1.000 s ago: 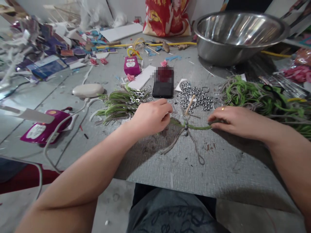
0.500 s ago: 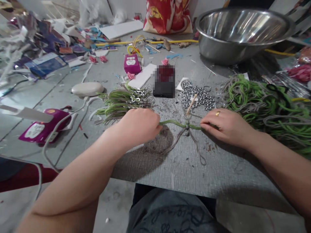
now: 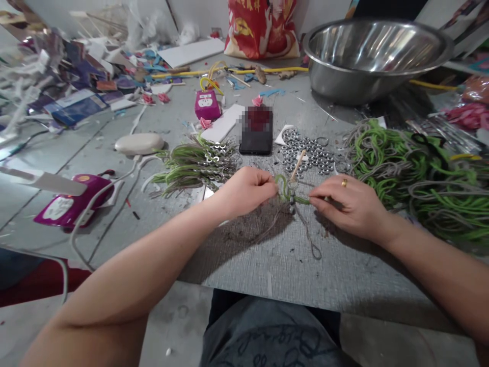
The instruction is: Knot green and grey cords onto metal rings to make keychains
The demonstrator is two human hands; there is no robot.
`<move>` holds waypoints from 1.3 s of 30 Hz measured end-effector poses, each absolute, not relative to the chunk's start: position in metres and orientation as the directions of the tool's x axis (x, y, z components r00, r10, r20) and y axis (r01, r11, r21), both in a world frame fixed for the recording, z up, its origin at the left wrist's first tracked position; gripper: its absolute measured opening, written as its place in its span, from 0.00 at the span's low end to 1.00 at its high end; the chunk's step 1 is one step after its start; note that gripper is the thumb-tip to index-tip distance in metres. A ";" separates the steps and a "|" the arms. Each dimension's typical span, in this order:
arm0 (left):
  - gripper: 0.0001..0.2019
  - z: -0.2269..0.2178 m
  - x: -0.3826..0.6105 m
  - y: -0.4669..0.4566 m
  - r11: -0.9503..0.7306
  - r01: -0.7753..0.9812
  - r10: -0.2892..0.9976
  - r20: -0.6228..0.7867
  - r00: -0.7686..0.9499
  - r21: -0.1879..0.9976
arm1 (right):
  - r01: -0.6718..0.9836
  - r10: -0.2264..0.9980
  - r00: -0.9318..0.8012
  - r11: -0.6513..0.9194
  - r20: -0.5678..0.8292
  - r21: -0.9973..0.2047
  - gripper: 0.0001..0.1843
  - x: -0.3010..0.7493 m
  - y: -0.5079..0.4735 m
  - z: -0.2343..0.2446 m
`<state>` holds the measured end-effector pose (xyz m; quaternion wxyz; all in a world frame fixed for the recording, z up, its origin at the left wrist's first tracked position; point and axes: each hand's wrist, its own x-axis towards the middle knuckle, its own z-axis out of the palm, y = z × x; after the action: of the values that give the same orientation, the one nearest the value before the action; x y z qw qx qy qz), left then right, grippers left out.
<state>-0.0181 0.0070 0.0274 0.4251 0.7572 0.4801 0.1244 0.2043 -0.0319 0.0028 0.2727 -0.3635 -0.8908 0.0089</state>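
Observation:
Green cord (image 3: 282, 183) rises in a small loop beside the fingers of my left hand (image 3: 250, 191), which is closed on it. On the other side, my right hand (image 3: 346, 206) pinches the green cord's other stretch and wears a gold ring. Between the hands, metal nuts (image 3: 292, 200) sit around the cords at their crossing. A grey cord (image 3: 308, 234) hangs down from there toward me and ends in a small loop. A thin wooden stick (image 3: 298, 165) stands just behind the crossing, through a ring.
Behind lie a pile of metal nuts (image 3: 305, 148) and a phone (image 3: 256, 130). Finished-looking green-grey cord bundles (image 3: 183, 163) are at left, loose green and grey cords (image 3: 420, 178) at right. A steel basin (image 3: 344, 81) and purple power sockets (image 3: 72, 201) with cables stand farther out.
My left hand has moved right, toward the nuts, and the green cord it holds has gone from stretched to looped. My right hand stays nearly in place.

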 end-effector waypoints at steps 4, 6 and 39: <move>0.10 0.017 -0.004 0.000 0.203 0.318 0.811 -0.341 0.475 0.926 | 0.619 0.603 -0.556 0.760 0.572 -0.199 0.07 0.195 -0.037 -0.002; 0.11 0.015 0.001 -0.004 0.302 0.251 0.786 -0.389 0.481 0.920 | 0.613 0.584 -0.568 0.770 0.580 -0.175 0.10 0.192 -0.038 -0.004; 0.08 -0.001 0.001 -0.017 -0.779 0.429 0.621 0.461 0.634 0.457 | 0.685 0.763 -0.481 0.634 0.431 -0.359 0.16 0.184 -0.039 0.002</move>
<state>0.0013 -0.0174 -0.0008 0.1543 0.8907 0.2947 0.3098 0.1844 -0.0389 0.0018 0.2853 -0.4222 -0.8577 0.0686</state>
